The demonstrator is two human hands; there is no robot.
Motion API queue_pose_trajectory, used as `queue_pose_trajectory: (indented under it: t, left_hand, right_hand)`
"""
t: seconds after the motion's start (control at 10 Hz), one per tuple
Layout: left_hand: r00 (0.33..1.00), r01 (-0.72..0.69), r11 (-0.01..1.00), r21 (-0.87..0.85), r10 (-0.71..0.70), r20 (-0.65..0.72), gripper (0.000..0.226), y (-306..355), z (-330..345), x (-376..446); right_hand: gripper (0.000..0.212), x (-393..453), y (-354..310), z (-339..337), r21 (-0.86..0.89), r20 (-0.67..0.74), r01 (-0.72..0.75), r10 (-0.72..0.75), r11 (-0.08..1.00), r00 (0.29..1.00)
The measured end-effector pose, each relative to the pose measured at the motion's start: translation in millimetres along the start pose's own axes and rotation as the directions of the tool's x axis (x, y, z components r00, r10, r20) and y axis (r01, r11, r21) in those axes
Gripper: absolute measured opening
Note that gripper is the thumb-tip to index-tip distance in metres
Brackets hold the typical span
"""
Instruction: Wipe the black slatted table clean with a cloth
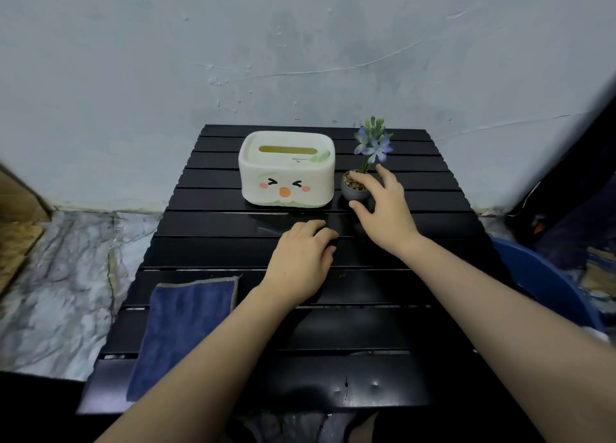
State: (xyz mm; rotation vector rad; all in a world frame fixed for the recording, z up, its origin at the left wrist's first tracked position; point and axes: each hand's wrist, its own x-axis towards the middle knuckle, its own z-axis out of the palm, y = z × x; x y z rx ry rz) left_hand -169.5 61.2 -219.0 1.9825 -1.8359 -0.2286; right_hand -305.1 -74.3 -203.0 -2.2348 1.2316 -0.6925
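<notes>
Hands on the slatted table, cloth lying unused

Forearms reach in from the near edge, both bare, angled toward the table's middle. The left hand (301, 256) lies palm down on the black slatted table (213, 222), fingers loosely bent with the tips on a slat, holding nothing. The right hand (383, 206) stretches farther, to the small grey pot (351, 192): its thumb sits against the pot's near side and its fingers curl over the far rim, gripping it. The pot is round and matte, topped with brown pebbles, and from it rises a thin green stem with pale blue flowers (373, 142).

Just left of the pot stands a cream tissue box (286, 169) with rounded corners, a slot in its lid and a cartoon face printed on the front. The blue cloth (181, 329), plush with a grey stitched edge, lies flat at the near left of the table, apart from both hands. The table's slats are glossy and run left to right. A mottled grey wall (300, 42) stands behind it.
</notes>
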Motion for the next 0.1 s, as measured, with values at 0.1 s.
queue_pose_trajectory:
  t: [0.1]
  left_hand:
    - [0.998, 0.024, 0.999, -0.04, -0.026, -0.053, 0.031, 0.0, -6.3, -4.6]
  right_hand:
    - [0.05, -29.0, -6.2, -0.6, 0.062, -0.144, -0.078, 0.086, 0.995, 0.986]
